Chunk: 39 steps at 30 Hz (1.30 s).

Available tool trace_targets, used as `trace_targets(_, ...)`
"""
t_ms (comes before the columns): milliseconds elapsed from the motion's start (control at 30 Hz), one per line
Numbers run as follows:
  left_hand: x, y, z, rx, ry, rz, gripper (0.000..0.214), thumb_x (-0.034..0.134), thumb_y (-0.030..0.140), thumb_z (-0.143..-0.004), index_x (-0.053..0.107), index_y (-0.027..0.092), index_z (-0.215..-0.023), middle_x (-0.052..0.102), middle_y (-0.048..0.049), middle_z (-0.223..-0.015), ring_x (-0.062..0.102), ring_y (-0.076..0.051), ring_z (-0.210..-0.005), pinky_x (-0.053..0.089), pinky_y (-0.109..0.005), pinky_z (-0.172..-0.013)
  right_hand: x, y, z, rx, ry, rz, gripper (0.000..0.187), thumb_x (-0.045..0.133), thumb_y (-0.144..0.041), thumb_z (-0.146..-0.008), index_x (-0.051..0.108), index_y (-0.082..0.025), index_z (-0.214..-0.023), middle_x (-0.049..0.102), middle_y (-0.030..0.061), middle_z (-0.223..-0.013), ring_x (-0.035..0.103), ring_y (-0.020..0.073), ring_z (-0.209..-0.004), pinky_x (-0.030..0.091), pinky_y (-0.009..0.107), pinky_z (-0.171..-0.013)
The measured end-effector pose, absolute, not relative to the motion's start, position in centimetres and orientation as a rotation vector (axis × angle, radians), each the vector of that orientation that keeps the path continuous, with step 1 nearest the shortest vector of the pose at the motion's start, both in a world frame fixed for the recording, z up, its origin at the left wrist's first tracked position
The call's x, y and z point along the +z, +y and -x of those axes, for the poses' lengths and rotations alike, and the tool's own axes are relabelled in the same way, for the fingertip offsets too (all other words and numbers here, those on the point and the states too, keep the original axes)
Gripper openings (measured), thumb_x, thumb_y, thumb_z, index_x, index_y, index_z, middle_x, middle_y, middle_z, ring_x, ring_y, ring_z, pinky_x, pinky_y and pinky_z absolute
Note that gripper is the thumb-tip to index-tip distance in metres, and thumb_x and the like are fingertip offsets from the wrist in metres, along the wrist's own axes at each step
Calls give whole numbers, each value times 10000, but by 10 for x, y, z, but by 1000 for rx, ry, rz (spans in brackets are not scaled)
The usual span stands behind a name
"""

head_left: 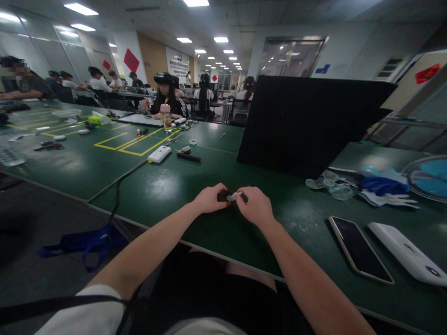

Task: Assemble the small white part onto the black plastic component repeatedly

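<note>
My left hand point(208, 199) and my right hand point(256, 205) meet over the green table point(167, 186), close to its front edge. Both are closed in a pinch on a small dark object point(226, 196) held between them. A pale, shiny bit shows at the object's right end, by my right fingertips. What the object is I cannot make out.
A smartphone point(359, 249) and a white device point(407, 252) lie at the right. A black upright board point(307, 123) stands behind, with blue gloves point(382, 185), clear cups point(330, 186) and a fan point(428, 177). A white power bank point(159, 154) lies left. People sit at far tables.
</note>
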State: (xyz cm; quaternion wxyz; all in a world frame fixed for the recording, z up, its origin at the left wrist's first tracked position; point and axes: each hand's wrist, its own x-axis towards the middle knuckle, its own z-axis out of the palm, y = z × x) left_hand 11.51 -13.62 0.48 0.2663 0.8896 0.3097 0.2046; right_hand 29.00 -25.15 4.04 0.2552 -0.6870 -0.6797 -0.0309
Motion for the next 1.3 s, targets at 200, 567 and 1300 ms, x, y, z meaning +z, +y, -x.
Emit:
trace_targets(200, 5, -134, -117, 567, 795, -2400, 441, 705, 460, -774, 582, 257, -1145, 717, -13, -926, 683, -196, -805, 523, -319, -743, 32, -245, -293, 23, -1850, 1888, 165, 540, -357, -938, 668, -258, -972, 675, 81, -1038, 612, 246, -904, 502, 372, -698)
trace_targets(567, 6, -135, -114, 535, 767, -2352, 444, 680, 466, -807, 551, 253, -1175, 709, -18, -978, 677, -189, -833, 529, -322, -749, 26, -242, -299, 191, -1660, 1962, 437, 543, -632, -897, 652, -234, -755, 661, 37, -780, 579, 165, -626, 454, 309, -540)
trace_targets(1300, 1, -45, 61, 838, 1240, -2808, 503, 598, 190, -678, 655, 218, -1176, 643, -91, -1285, 546, -303, -1235, 349, -491, -1133, 27, -242, -314, 521, -1568, 2060, 630, 339, -751, -919, 609, -221, -711, 620, 30, -679, 558, 161, -587, 441, 302, -568)
